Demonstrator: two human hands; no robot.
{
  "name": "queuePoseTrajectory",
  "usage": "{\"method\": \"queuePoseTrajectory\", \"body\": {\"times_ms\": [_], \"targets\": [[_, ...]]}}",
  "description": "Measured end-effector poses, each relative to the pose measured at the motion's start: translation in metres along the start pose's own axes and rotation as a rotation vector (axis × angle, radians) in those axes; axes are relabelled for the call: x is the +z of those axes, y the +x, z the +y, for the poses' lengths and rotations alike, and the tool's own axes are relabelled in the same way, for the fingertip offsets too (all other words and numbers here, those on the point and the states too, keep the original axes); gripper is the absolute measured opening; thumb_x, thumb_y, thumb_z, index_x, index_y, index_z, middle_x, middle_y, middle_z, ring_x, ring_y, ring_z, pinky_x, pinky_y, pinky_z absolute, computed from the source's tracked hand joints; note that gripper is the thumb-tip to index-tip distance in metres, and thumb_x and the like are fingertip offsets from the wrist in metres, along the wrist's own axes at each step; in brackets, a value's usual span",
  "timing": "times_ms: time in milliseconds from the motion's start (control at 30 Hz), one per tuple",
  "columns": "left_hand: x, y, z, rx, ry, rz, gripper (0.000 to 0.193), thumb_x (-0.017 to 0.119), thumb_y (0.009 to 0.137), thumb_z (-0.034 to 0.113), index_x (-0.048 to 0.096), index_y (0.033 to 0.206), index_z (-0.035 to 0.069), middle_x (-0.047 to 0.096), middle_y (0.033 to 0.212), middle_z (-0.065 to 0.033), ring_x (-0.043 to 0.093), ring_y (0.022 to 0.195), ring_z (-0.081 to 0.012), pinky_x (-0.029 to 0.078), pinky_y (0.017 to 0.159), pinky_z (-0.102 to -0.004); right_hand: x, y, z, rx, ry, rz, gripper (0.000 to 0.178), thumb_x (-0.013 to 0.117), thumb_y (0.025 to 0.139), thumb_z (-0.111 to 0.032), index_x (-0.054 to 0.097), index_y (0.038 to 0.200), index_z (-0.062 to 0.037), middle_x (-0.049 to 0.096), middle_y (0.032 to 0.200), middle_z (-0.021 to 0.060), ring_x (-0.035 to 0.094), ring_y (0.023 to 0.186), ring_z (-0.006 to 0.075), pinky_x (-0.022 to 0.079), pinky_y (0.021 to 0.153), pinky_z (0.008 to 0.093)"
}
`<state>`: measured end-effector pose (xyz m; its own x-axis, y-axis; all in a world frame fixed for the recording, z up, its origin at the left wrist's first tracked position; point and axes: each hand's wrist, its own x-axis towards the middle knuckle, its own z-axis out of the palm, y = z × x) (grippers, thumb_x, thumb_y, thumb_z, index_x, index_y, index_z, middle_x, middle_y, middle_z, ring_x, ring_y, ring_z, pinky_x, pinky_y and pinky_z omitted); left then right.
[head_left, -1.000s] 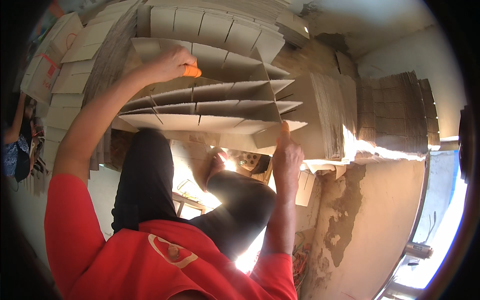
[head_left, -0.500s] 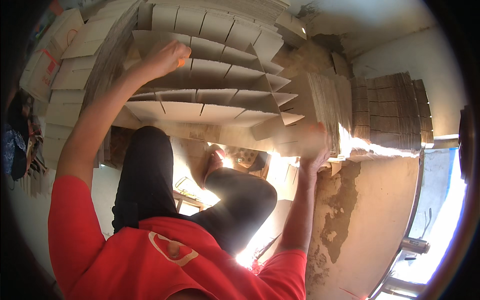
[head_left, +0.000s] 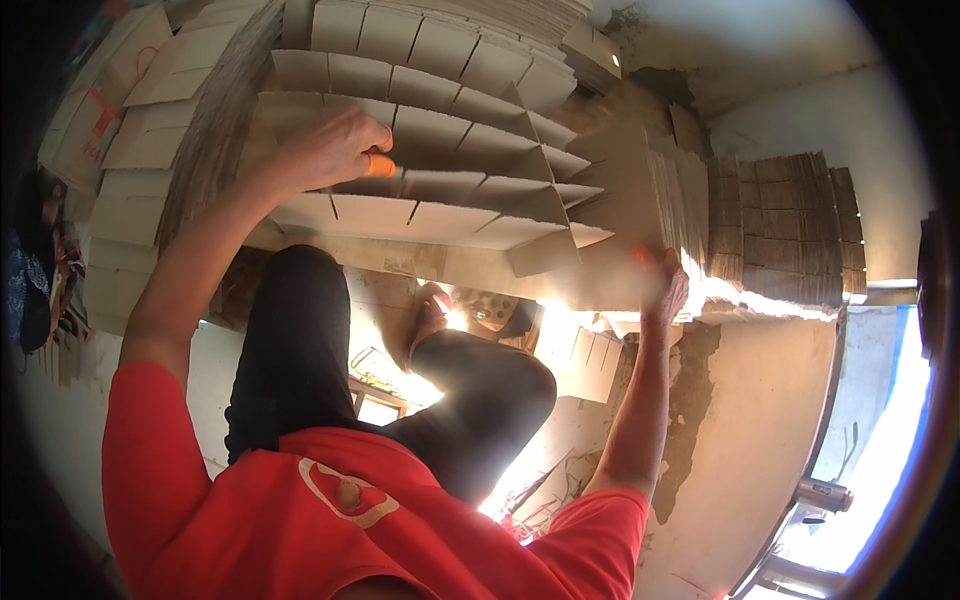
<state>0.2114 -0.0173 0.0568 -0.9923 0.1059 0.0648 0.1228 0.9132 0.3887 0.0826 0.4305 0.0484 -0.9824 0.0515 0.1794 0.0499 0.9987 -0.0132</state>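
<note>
A grid of slotted cardboard dividers stands before me, its long strips crossed by a strip near the right end. My left hand is over the left part of the grid, with orange covers on thumb and finger. Its fingers are bent closed around the upper edge of a cardboard strip, though the contact is partly hidden. At the grid's right, my right hand is raised beside a stack of cardboard strips. Orange shows at a fingertip; glare and blur hide what its fingers do.
Tall piles of cardboard line the left side, and more slotted pieces lie behind the grid. Bundled cardboard stands against the right wall. My bent legs are below the work surface; a slotted sheet sits low at the right.
My left hand has come nearer and slightly right, from a rear strip to one closer to me. My right hand has moved right along the stack. The view has shifted slightly.
</note>
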Motion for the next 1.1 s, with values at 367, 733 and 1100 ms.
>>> {"method": "queuePoseTrajectory", "body": {"times_ms": [367,733,1100], "targets": [[0.016,0.008,-0.008,0.148,-0.189,0.123,0.019,0.070,0.074,0.014,0.063,0.074,-0.003,0.058,0.063,-0.0158,0.058,0.062,-0.0298,0.044,0.059,-0.0392,0.009,0.012,0.021,-0.085,0.933,0.314,0.026,0.065,0.086,-0.029,0.068,0.080,-0.0041,0.062,0.067,0.0055,0.049,0.061,0.0102,0.042,0.055,0.0317],[0.014,0.019,-0.018,0.088,0.001,0.054,0.015,0.069,0.073,0.009,0.061,0.075,-0.004,0.058,0.069,-0.0174,0.059,0.072,-0.0360,0.047,0.066,-0.0429,-0.129,-0.032,-0.088,-0.427,1.076,0.196,0.032,0.064,0.087,-0.007,0.060,0.118,0.0011,0.066,0.103,0.0029,0.058,0.092,0.0064,0.045,0.081,0.0200],[0.040,-0.028,0.042,0.249,-0.032,0.293,0.041,0.076,0.069,0.022,0.062,0.102,0.001,0.063,0.095,-0.0081,0.057,0.093,-0.0239,0.045,0.080,-0.0371,-0.110,-0.040,-0.130,-0.349,0.923,-0.065,0.039,0.061,0.087,-0.002,0.055,0.126,0.0003,0.067,0.096,0.0026,0.057,0.088,0.0056,0.043,0.080,0.0179]]}}
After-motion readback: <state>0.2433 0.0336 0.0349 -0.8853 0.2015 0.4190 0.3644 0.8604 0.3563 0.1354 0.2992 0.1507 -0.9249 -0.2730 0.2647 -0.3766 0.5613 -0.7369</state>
